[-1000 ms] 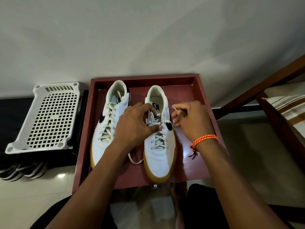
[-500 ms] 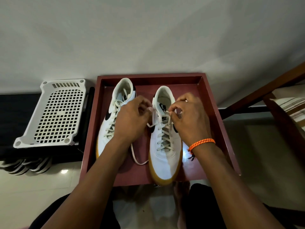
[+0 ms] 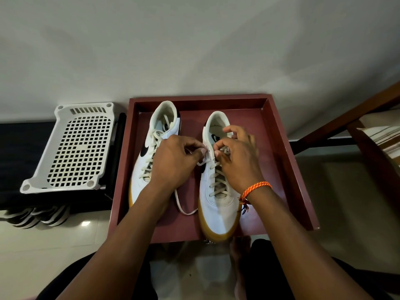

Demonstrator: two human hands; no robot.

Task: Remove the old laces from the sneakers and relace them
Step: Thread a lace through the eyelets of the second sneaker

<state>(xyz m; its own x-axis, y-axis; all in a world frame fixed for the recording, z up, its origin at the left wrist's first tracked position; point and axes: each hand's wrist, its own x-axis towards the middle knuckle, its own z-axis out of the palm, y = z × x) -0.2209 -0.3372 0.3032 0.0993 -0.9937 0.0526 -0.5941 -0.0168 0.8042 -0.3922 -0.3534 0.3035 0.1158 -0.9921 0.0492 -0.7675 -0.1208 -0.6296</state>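
Observation:
Two white sneakers with gum soles stand side by side in a dark red tray (image 3: 287,161). The left sneaker (image 3: 164,124) is laced with a cream lace. The right sneaker (image 3: 218,208) has its cream lace (image 3: 217,180) crossed up to the upper eyelets. My left hand (image 3: 173,163) pinches the left end of that lace beside the shoe's collar; a loose loop of it (image 3: 184,207) trails on the tray. My right hand (image 3: 238,156), with an orange wrist cord, pinches the lace at the top eyelets over the tongue.
A white perforated plastic rack (image 3: 71,146) lies left of the tray on a dark surface, with striped footwear (image 3: 36,215) below it. Wooden furniture (image 3: 368,118) with a striped cloth stands at the right. A pale wall rises behind; the floor is glossy tile.
Both hands have drawn closer together at the top of the right sneaker's lacing. The view has shifted slightly, putting the tray further right in frame.

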